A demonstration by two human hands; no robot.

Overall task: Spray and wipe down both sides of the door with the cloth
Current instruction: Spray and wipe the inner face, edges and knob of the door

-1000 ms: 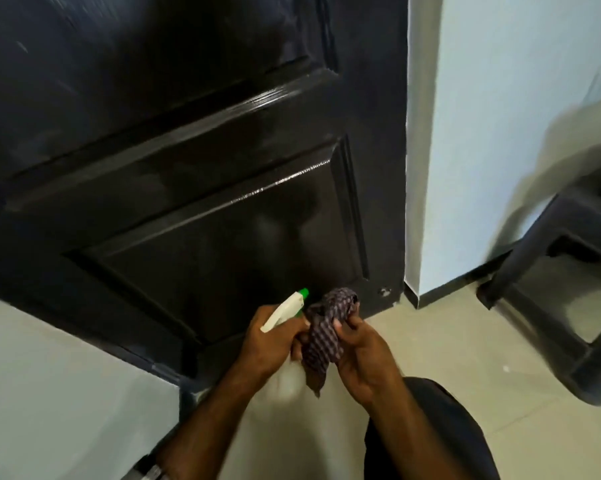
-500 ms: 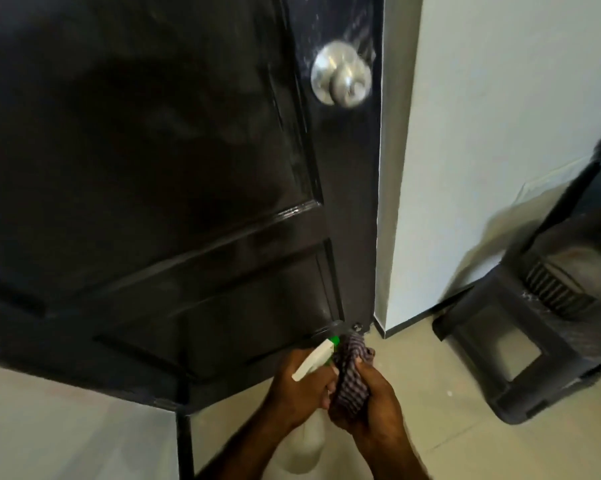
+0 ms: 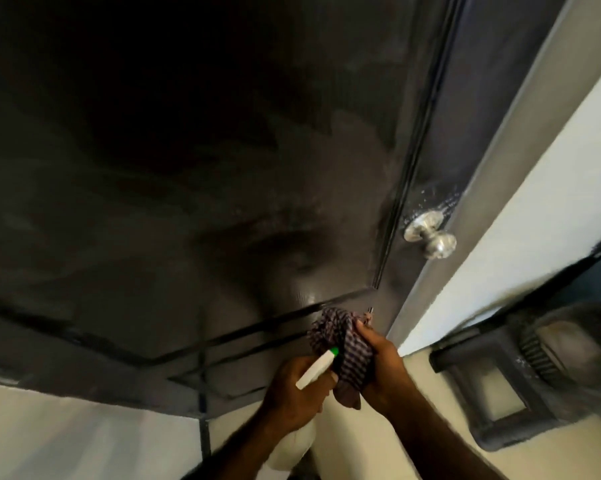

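The left hand (image 3: pixel 293 393) is wrapped around the neck of the spray bottle (image 3: pixel 318 370), its white head and green nozzle tip pointing toward one o'clock, at the door (image 3: pixel 222 168). The right hand (image 3: pixel 378 362) has a bunched checked cloth (image 3: pixel 340 341) gathered in its curled fingers, the wad sitting just beside the nozzle and close to the door's lower moulding. The dark panelled door fills the view from nine o'clock round to one o'clock, and droplets show around the metal knob (image 3: pixel 430 237) at about two o'clock from the hands.

The step in hand looks like spraying or wiping this face of the door. To do it well, the cloth should be moved clear of the nozzle first, otherwise the spray soaks the wad instead of the panel. Mist lightly across the flat panel, then wipe in overlapping strokes from the top down so runs are caught. Press a cloth edge into the raised moulding grooves, where dust lodges. The wet patch round the knob needs drying before it streaks. A dark stool (image 3: pixel 499 393) stands at three o'clock near the pale wall (image 3: pixel 534 202); it may crowd the swing when the door is turned for its other side.
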